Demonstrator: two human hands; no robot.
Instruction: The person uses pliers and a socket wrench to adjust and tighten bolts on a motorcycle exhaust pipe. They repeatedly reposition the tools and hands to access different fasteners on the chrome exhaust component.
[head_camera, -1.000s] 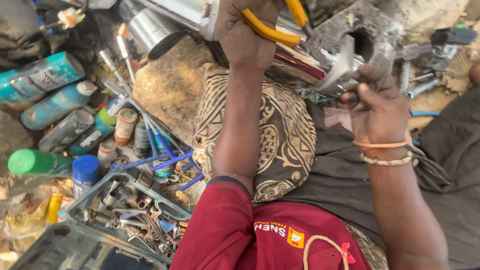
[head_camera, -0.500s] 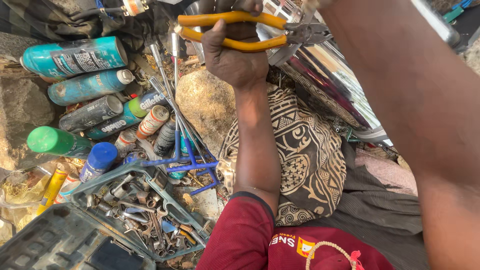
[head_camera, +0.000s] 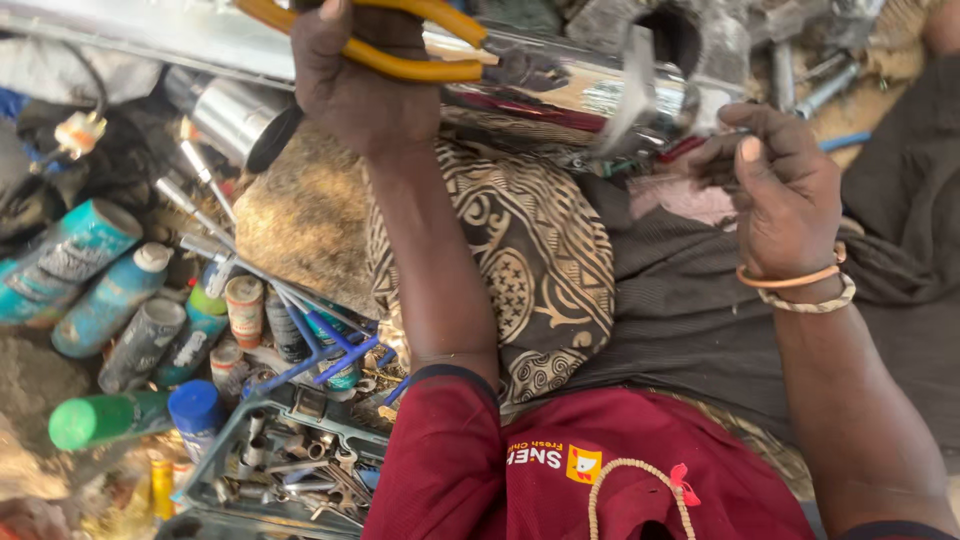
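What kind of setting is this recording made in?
Probably an informal outdoor repair spot, worked on the ground. Spray cans lie on bare dirt beside a tray of loose metal parts. The left hand holds yellow-handled pliers at a chrome tube; the right hand steadies it.

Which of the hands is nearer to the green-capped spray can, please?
Left. The left hand grips yellow-handled pliers above the green-capped spray can; the right hand is across the lap, farther away.
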